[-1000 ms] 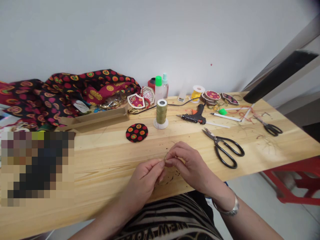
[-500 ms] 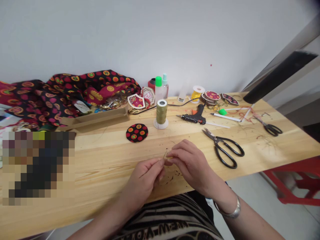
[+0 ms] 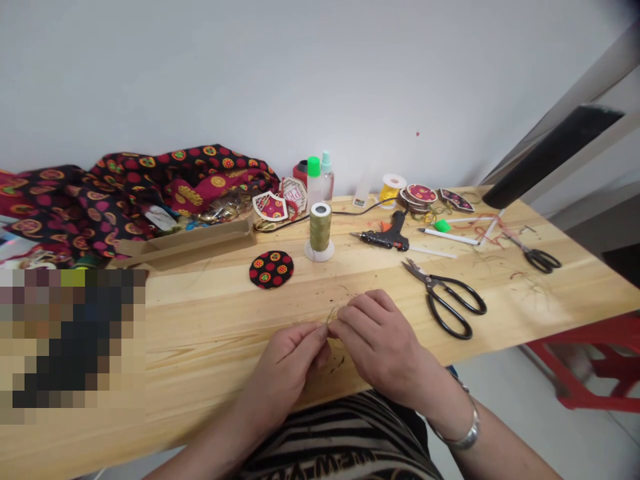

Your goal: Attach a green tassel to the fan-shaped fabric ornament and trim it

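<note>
Over the front of the wooden table, my left hand [image 3: 295,353] and my right hand [image 3: 377,337] meet with fingertips pinched together. A thin olive thread [image 3: 330,316] sticks up from between them; both hands are closed on it, and its lower part is hidden by the fingers. Beyond the hands, a spool of olive thread [image 3: 320,230] stands upright on its white base. To its left lies a round patterned fabric piece [image 3: 271,270], flat on the table. Black-handled scissors [image 3: 445,297] rest to the right of my right hand, blades slightly apart.
A black glue gun [image 3: 385,235] lies behind the scissors. Patterned cloth [image 3: 210,160] is heaped at the back left by a cardboard tray [image 3: 190,248]. Small bottles [image 3: 314,183] stand at the wall. Smaller scissors [image 3: 540,259] lie far right, above a red stool [image 3: 580,373].
My right hand has turned slightly, its fingers curling closer over the pinch point. The left hand keeps its pinch. The whole view has shifted slightly.
</note>
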Demonstrator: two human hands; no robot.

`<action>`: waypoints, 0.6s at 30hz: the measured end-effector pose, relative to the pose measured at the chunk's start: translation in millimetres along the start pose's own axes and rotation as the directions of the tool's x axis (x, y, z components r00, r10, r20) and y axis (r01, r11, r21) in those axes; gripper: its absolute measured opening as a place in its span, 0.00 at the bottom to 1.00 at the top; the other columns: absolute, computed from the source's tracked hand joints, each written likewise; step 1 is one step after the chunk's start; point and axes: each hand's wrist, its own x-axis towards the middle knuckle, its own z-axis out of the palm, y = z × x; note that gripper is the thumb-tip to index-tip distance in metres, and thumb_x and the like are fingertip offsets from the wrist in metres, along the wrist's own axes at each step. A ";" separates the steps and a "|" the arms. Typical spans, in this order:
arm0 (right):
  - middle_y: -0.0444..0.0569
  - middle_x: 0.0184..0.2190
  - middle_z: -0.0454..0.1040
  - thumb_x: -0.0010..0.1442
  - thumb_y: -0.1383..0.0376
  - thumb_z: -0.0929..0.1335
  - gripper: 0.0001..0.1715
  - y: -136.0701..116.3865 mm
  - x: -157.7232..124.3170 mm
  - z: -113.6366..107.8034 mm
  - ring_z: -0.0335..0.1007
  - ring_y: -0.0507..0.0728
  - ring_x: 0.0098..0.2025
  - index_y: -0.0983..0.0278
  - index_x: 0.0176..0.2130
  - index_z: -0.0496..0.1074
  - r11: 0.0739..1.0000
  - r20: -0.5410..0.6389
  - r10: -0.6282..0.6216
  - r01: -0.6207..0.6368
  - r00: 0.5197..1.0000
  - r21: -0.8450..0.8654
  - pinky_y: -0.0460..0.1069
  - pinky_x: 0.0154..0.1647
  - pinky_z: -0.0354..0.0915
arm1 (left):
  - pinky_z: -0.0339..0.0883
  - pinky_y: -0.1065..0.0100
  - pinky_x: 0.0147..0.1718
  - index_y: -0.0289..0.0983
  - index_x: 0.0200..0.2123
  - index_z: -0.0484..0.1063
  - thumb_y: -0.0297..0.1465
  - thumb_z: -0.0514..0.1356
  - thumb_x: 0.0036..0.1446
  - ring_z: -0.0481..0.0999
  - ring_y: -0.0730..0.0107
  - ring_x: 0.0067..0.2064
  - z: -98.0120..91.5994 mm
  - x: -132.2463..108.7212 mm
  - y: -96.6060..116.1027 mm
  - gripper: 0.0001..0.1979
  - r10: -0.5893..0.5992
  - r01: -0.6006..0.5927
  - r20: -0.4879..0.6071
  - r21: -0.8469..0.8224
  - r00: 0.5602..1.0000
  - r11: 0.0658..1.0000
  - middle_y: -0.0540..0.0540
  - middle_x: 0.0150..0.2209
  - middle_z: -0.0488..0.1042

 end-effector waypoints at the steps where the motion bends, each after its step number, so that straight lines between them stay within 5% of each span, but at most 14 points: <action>1: 0.47 0.29 0.69 0.64 0.71 0.60 0.11 0.1 -0.3 0.5 0.60 0.56 0.34 0.65 0.32 0.68 1.000 -0.001 0.003 -0.003 1.000 0.005 0.54 0.36 0.56 | 0.48 0.69 0.23 0.38 0.17 0.59 0.39 0.53 0.58 0.54 0.73 0.24 0.0 -0.2 0.5 0.19 -0.003 0.003 -0.002 0.004 1.000 1.000 0.54 0.19 0.56; 18: 0.49 0.30 0.71 0.63 0.71 0.60 0.11 8.8 -2.2 4.2 0.60 0.56 0.35 0.65 0.33 0.69 0.996 -0.113 0.089 -0.085 0.990 0.041 0.53 0.36 0.56 | 0.46 0.72 0.19 0.35 0.35 0.77 0.40 0.54 0.57 0.54 0.76 0.21 -2.0 -3.0 3.6 0.17 -0.046 0.046 0.001 -0.009 0.999 0.999 0.54 0.19 0.59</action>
